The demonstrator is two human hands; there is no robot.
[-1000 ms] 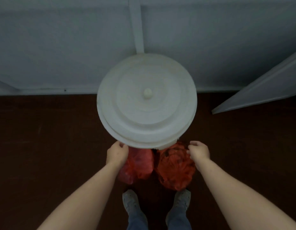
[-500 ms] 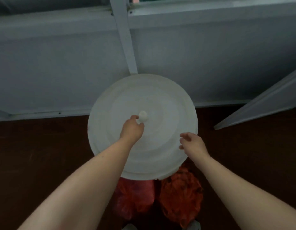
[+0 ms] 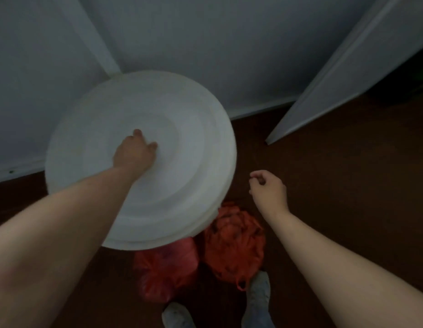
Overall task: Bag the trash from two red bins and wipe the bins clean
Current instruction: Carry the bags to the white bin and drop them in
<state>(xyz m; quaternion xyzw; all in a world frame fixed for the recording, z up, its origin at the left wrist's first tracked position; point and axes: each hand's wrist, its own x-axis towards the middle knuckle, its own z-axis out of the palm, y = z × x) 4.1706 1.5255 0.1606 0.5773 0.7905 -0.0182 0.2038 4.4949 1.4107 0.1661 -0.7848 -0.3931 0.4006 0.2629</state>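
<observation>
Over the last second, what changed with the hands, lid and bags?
The left hand moved from the near edge of the lid to its centre and seems to grip it. The right hand left that edge and hangs empty beside it. The red bags stayed put.

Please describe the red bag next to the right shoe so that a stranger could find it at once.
Find the big white lid by the grey wall. On the dark floor at its near edge lie two red bags. It is the right bag, beside the right shoe: orange-red and crinkled, while the left bag is pinker and smoother.
</observation>
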